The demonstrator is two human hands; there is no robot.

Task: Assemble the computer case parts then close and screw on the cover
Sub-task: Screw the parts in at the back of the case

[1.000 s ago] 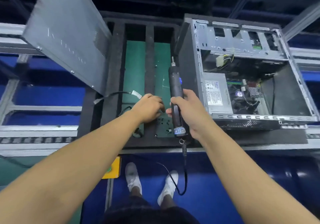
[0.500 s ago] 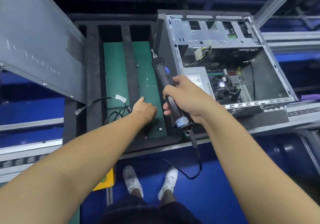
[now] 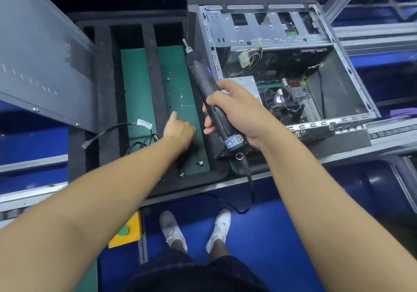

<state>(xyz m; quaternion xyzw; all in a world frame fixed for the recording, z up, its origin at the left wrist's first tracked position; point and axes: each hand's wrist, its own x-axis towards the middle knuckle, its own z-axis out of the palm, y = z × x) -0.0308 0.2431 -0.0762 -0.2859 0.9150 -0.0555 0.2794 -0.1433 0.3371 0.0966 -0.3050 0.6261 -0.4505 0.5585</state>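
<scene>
Right hand [image 3: 237, 113] fingers wrapped the black corded electric screwdriver [image 3: 204, 81]. Left hand [image 3: 179, 131] fingers curled over the green mat [image 3: 178, 75], pinch unconfirmed; selecting one small loose screw [image 3: 200, 162] was advisable.

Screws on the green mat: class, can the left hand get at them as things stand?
Probably yes: the left hand hovers over the green mat, and the screws lie uncovered close beside it.

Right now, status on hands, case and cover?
Right hand grips screwdriver. Left hand at screws on green mat, grasp unclear. Case open, cover off at left.
</scene>
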